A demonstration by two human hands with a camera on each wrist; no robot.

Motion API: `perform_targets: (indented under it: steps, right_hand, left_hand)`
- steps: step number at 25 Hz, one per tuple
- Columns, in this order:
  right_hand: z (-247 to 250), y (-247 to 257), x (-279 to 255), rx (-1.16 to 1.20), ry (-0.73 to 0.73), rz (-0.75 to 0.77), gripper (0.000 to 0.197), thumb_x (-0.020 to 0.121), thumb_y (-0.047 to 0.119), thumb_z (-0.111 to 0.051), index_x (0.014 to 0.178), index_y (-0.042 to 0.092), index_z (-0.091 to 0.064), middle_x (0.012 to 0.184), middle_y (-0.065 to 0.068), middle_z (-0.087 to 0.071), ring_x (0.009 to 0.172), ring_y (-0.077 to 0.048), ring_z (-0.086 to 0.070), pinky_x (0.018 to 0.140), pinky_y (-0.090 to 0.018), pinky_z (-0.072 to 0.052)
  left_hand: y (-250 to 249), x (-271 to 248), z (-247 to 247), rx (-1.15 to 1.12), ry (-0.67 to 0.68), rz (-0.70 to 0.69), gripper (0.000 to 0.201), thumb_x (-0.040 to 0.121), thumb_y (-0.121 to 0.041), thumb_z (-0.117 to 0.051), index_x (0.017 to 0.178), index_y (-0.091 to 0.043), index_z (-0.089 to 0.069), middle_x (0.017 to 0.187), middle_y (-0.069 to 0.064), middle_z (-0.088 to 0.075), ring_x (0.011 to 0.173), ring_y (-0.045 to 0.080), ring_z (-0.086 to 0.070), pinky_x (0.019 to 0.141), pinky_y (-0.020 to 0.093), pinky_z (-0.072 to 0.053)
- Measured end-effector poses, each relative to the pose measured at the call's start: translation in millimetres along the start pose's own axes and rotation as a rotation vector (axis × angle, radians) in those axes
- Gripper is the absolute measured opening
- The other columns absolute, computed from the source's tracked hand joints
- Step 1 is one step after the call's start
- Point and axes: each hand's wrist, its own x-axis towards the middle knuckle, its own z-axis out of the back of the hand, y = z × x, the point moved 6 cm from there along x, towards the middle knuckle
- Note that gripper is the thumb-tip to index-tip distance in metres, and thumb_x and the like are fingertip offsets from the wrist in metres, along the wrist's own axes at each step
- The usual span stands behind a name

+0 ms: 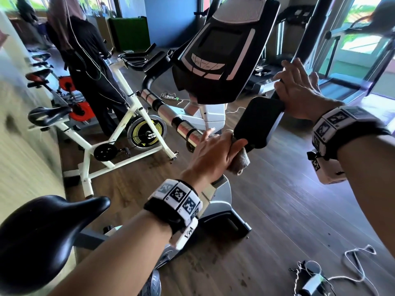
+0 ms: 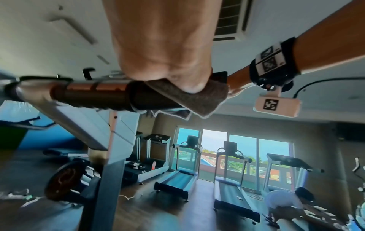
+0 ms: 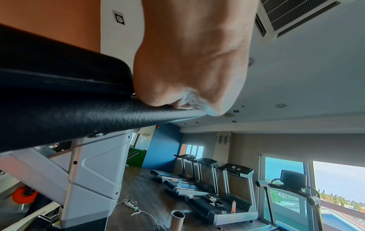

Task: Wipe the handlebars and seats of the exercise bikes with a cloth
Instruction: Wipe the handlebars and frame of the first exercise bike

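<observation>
Left hand (image 1: 215, 154) clamps cloth (image 1: 240, 161) round handlebar (image 1: 171, 116); right hand (image 1: 299, 92) apparently grips its far side.

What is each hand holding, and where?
Left hand grips a brown cloth wrapped on the handlebar beside the pad; right hand grips the bar's right side.

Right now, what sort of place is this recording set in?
Most likely a gym's cardio room: a white-framed spin bike with a yellow-ringed flywheel, grey treadmills by the windows, and the black exercise-bike console above the handlebar being wiped.

two hands (image 1: 215, 154), one cloth (image 1: 240, 161), two bike seats (image 1: 42, 227)
</observation>
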Motion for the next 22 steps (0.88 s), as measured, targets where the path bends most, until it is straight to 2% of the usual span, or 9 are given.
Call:
perform_targets:
  steps: [2, 5, 8, 10, 12, 15, 17, 19, 22]
  right_hand:
    - [-1, 0, 0, -0.002, 0.005, -0.002, 0.045, 0.104, 0.042, -0.03, 0.137, 0.013, -0.043, 0.167, -0.004, -0.015, 0.157, -0.023, 0.01, 0.119, -0.069, 0.0]
    - [2, 2, -1, 0.003, -0.009, -0.025, 0.037, 0.109, 0.034, -0.036, 0.137, 0.013, -0.044, 0.167, -0.003, -0.014, 0.157, -0.022, 0.01, 0.119, -0.067, -0.001]
    - [3, 4, -3, 0.013, -0.014, -0.034, 0.034, 0.109, 0.031, -0.038, 0.138, 0.012, -0.044, 0.168, -0.003, -0.013, 0.157, -0.021, 0.011, 0.119, -0.066, 0.001]
    - [4, 5, -4, 0.015, -0.004, -0.037, 0.034, 0.109, 0.03, -0.039, 0.137, 0.012, -0.044, 0.168, -0.002, -0.011, 0.157, -0.022, 0.011, 0.119, -0.066, 0.002]
    - [6, 7, -4, 0.026, 0.003, -0.055, 0.033, 0.109, 0.03, -0.039, 0.137, 0.013, -0.044, 0.169, -0.001, -0.008, 0.157, -0.021, 0.011, 0.119, -0.066, 0.004]
    - [7, 8, -6, 0.034, -0.001, -0.069, 0.033, 0.109, 0.03, -0.039, 0.138, 0.014, -0.043, 0.17, 0.0, -0.005, 0.157, -0.02, 0.012, 0.12, -0.064, 0.005]
    - [6, 8, -6, 0.031, -0.004, -0.062, 0.034, 0.109, 0.03, -0.04, 0.138, 0.013, -0.044, 0.17, 0.0, -0.005, 0.157, -0.02, 0.012, 0.12, -0.064, 0.006]
    - [6, 9, -6, 0.034, -0.003, -0.061, 0.033, 0.109, 0.03, -0.04, 0.137, 0.013, -0.044, 0.17, 0.001, -0.005, 0.157, -0.02, 0.012, 0.12, -0.064, 0.006]
    - [7, 8, -6, 0.05, -0.012, -0.068, 0.033, 0.109, 0.031, -0.04, 0.137, 0.014, -0.044, 0.17, 0.001, -0.004, 0.157, -0.018, 0.013, 0.12, -0.062, 0.007]
  left_hand:
    - [-4, -7, -6, 0.013, -0.044, -0.044, 0.047, 0.1, -0.057, -0.044, 0.111, -0.012, -0.052, 0.103, 0.006, -0.068, 0.108, 0.03, -0.063, 0.116, 0.04, -0.024]
    - [-3, -6, -5, 0.082, 0.021, -0.125, 0.064, 0.092, -0.069, -0.042, 0.115, -0.01, -0.051, 0.102, 0.007, -0.068, 0.107, 0.029, -0.064, 0.116, 0.044, -0.03]
    - [2, 4, 3, -0.05, 0.051, -0.014, 0.059, 0.097, -0.064, -0.034, 0.108, -0.011, -0.057, 0.092, 0.01, -0.068, 0.102, 0.037, -0.063, 0.094, 0.041, -0.043]
    - [-2, 0, -1, -0.055, 0.009, -0.033, 0.051, 0.098, -0.061, -0.045, 0.107, -0.012, -0.057, 0.088, 0.001, -0.065, 0.097, 0.032, -0.064, 0.095, 0.038, -0.037]
    - [-2, -3, -5, 0.015, -0.016, -0.088, 0.059, 0.088, -0.068, -0.055, 0.108, -0.012, -0.055, 0.087, -0.006, -0.058, 0.091, 0.025, -0.064, 0.101, 0.039, -0.037]
    - [7, 6, -4, -0.036, 0.093, -0.051, 0.062, 0.088, -0.072, -0.055, 0.108, -0.013, -0.06, 0.09, 0.001, -0.07, 0.094, 0.026, -0.067, 0.088, 0.036, -0.049]
    - [11, 10, -5, -0.096, 0.125, 0.0, 0.064, 0.089, -0.074, -0.049, 0.111, -0.016, -0.063, 0.101, 0.005, -0.075, 0.114, 0.031, -0.063, 0.103, 0.042, -0.045]
    - [8, 4, -7, -0.002, 0.006, -0.004, 0.066, 0.085, -0.075, -0.052, 0.112, -0.016, -0.061, 0.102, 0.002, -0.074, 0.112, 0.027, -0.064, 0.116, 0.042, -0.028]
    - [3, 0, -9, 0.061, -0.023, -0.004, 0.073, 0.075, -0.078, -0.06, 0.113, -0.016, -0.061, 0.098, 0.003, -0.072, 0.104, 0.026, -0.064, 0.108, 0.041, -0.036]
